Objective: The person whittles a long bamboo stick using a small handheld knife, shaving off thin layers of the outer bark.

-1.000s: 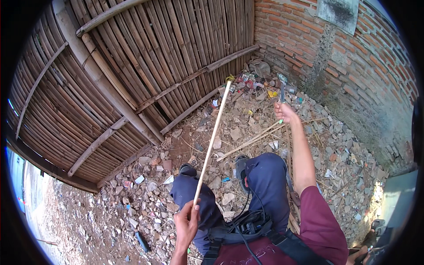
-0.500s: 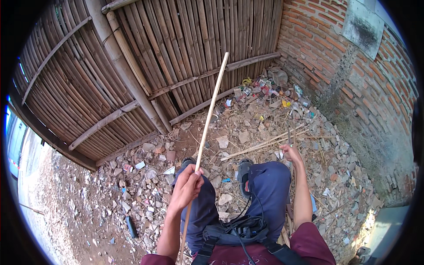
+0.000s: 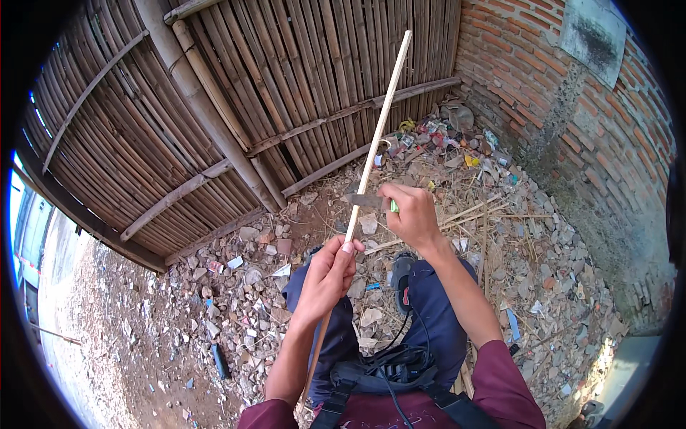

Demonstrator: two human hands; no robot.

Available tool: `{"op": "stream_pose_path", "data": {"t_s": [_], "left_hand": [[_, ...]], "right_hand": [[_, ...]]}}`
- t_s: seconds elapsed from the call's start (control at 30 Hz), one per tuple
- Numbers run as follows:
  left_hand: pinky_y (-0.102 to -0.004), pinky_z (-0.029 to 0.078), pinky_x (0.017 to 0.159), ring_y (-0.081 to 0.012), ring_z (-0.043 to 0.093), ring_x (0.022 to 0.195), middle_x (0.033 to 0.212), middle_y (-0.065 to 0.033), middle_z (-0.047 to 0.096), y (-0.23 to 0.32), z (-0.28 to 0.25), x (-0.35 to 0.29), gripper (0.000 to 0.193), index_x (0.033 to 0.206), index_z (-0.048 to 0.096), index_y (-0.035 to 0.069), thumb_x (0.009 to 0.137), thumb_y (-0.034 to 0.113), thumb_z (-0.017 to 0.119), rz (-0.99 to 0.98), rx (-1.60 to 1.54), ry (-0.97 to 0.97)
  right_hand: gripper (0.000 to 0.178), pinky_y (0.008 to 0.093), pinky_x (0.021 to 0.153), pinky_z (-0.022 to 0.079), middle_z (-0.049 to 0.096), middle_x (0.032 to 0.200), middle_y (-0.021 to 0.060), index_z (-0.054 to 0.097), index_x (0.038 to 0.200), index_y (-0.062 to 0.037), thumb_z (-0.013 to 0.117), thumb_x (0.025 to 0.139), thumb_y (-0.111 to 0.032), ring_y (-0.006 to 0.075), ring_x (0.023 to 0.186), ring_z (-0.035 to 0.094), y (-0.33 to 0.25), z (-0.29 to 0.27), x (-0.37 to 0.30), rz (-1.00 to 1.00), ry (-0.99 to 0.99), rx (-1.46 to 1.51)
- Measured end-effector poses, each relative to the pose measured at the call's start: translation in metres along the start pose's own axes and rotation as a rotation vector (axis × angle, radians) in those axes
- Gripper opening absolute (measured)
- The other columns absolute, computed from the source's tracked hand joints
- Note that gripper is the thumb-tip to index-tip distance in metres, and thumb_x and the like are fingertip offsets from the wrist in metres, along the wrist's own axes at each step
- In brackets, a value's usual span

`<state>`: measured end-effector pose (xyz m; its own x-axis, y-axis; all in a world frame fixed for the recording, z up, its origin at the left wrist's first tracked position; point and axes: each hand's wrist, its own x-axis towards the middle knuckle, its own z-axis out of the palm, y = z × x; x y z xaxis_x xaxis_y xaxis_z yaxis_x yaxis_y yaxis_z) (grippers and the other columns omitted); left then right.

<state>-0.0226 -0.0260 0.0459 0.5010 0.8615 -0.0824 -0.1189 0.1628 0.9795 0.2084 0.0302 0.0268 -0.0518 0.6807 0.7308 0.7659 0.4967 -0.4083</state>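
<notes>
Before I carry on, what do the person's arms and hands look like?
The left hand and right hand are bare, without gloves. The forearms are uncovered too. The left sleeve and right sleeve are maroon and short, with no markings visible on them.

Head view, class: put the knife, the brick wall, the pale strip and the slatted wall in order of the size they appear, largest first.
1. Slatted wall
2. Brick wall
3. Pale strip, long but thin
4. Knife, partly hidden

Outdoor yard corner — slatted wall [image 3: 314,86], brick wall [image 3: 589,154], rubble-strewn ground [image 3: 161,343]
</notes>
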Motion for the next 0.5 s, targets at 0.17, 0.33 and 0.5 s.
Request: {"op": "stream_pose_path", "data": {"t_s": [0.17,0.33,0.5], "left_hand": [[-0.0215,0.019,0.046,-0.0011,0.024,0.053,0.070,0.0094,0.033,0.000,-0.003,-0.004,0.029,0.111,0.056,0.009,0.120,0.033,0.042,-0.006,-0.065,-0.029],[-0.0222,0.019,0.045,-0.0009,0.025,0.051,0.069,0.0093,0.035,-0.015,-0.005,0.002,0.030,0.107,0.056,0.009,0.120,0.033,0.044,0.095,0.067,0.028],[-0.0220,0.020,0.044,-0.0002,0.027,0.051,0.069,0.0092,0.036,-0.030,-0.004,0.002,0.031,0.106,0.056,0.008,0.119,0.033,0.045,0.122,0.139,0.052]], "right_hand": [[0.016,0.0496,0.057,0.052,0.069,0.076,0.0108,0.063,0.089,-0.0083,0.064,0.074,-0.003,0.0370,0.067,0.070,-0.014,0.021,-0.006,-0.034,0.003,-0.025],[0.013,0.0493,0.057,0.052,0.070,0.077,0.0107,0.063,0.087,-0.0086,0.063,0.075,-0.003,0.0378,0.065,0.069,-0.015,0.027,-0.008,-0.008,-0.030,0.029],[0.005,0.0495,0.056,0.051,0.070,0.075,0.0120,0.063,0.085,-0.0078,0.065,0.082,-0.005,0.0386,0.066,0.070,-0.003,0.033,-0.008,0.073,0.064,-0.033]]}}
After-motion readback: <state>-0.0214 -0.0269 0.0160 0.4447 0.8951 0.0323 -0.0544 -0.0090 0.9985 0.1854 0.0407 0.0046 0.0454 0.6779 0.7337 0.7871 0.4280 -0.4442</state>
